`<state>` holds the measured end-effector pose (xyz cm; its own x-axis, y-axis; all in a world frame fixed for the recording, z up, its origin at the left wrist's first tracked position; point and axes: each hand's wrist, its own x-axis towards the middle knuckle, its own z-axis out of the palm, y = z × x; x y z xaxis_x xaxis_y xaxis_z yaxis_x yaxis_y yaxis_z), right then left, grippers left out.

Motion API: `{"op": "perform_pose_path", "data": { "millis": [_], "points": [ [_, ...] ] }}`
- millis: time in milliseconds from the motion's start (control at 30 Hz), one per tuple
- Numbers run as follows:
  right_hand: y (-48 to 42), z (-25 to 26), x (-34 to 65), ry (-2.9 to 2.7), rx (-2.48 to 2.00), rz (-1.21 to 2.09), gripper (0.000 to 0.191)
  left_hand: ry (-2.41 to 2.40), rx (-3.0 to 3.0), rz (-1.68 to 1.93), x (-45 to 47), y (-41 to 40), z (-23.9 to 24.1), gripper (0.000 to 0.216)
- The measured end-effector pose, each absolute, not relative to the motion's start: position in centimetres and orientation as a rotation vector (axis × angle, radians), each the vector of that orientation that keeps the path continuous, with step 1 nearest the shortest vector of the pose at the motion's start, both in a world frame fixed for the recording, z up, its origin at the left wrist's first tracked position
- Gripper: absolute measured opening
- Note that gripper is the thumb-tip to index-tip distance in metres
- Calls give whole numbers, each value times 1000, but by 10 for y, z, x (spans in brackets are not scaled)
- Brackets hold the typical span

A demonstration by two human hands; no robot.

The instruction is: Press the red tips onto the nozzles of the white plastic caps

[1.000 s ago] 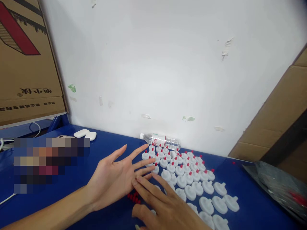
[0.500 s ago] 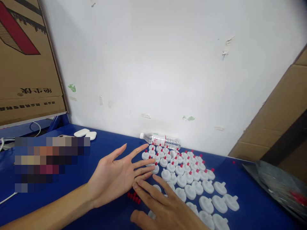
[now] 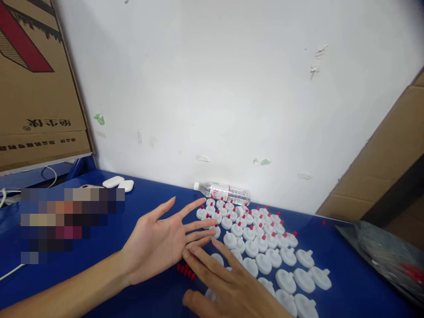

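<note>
My left hand [image 3: 165, 238] is held palm up above the blue table, fingers spread, with nothing in it. Over the lower middle, my right hand [image 3: 225, 280] is palm down with its fingers stretched out, its fingertips at the left hand's little-finger side. I see nothing held in it. Beyond and right of both hands lie many round white plastic pieces with short spouts [image 3: 264, 263]. Those in the back rows carry small red caps [image 3: 264, 237]; the front ones are bare. Loose red caps [image 3: 186, 271] lie in a small group below the left palm, partly hidden by the hands.
A clear plastic bottle [image 3: 228, 193] lies on its side against the white wall. Two white rounded items [image 3: 113, 181] rest at the back left, near a blurred patch. Clear plastic bags [image 3: 387, 251] with red bits lie at right. Cardboard [image 3: 371, 154] leans there; a large carton [image 3: 39, 101] stands left.
The view has shifted very slightly. Both hands keep nearly the same pose and place, and the white pieces and red caps lie as before.
</note>
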<state>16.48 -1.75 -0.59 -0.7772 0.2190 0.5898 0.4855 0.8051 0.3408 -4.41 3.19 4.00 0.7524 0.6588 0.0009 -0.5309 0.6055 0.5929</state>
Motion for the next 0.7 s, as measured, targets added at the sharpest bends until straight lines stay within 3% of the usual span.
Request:
{"op": "perform_pose_path", "data": {
  "millis": [700],
  "points": [
    [-14,-4,162,-2365,-412,-722,13,160,623,609,-43,28,40,71]
  ]
}}
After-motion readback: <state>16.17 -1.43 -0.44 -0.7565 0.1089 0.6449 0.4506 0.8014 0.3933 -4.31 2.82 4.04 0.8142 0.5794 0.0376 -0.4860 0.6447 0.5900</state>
